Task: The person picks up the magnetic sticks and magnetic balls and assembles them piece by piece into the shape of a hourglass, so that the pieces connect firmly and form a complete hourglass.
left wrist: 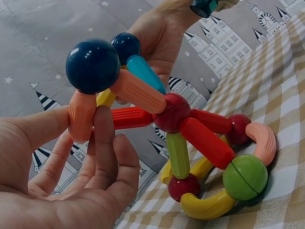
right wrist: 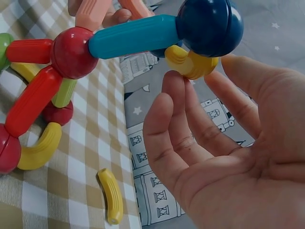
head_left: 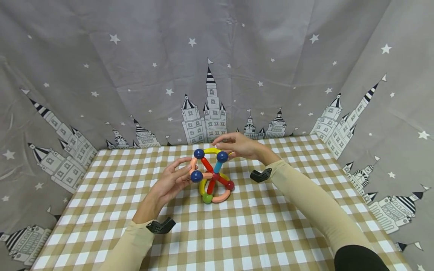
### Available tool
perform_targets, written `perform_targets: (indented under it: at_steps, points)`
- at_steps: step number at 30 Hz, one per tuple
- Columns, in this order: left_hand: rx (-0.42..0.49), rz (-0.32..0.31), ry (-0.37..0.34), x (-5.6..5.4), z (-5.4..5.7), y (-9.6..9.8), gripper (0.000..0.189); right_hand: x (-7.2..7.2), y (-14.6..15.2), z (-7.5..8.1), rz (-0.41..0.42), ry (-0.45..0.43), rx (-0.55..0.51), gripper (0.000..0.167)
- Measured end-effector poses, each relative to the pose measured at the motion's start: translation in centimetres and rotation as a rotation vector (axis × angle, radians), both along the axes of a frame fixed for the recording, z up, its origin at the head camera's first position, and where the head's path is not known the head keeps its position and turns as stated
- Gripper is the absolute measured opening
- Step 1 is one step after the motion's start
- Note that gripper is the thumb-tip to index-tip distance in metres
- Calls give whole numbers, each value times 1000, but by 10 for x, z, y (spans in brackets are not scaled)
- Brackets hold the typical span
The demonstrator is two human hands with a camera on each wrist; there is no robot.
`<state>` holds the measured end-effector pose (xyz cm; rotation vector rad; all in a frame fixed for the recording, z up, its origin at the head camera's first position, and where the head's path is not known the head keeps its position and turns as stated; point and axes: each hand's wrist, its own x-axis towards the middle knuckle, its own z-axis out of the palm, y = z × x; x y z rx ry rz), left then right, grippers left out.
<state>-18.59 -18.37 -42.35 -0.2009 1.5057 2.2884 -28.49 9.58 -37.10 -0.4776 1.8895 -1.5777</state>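
Note:
A magnetic ball-and-rod structure stands on the checked tablecloth, its central red ball (left wrist: 172, 112) joining rods above and below. Three dark blue balls (head_left: 196, 176) form its upper part. My left hand (head_left: 169, 182) pinches a curved orange rod (left wrist: 82, 117) under one blue ball. On the far side, my right hand (head_left: 240, 146) holds the curved yellow rod (right wrist: 198, 64) beside another blue ball, between thumb and fingers. A blue rod (right wrist: 136, 37) links that ball to the centre. At the base are a green ball (left wrist: 245, 177), red balls (left wrist: 184, 187) and curved rods.
A loose yellow curved rod (right wrist: 112, 195) lies on the tablecloth (head_left: 257, 241) near its far edge. Behind the table hangs a grey curtain (head_left: 142, 67) printed with castles and stars. Black wrist devices (head_left: 161, 226) sit at both cuffs.

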Motion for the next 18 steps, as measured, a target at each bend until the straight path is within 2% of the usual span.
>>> perform_targets:
  at_steps: [6,13,18]
  points:
    - [15,-11,24,3,-3,-2,45,3,7,-1,8,39,9,32]
    - [9,-13,33,6,-5,-1,50,1,17,-7,-44,79,63,30]
    - [12,-5,36,6,-6,0,52,-2,22,-17,-74,125,95,36]
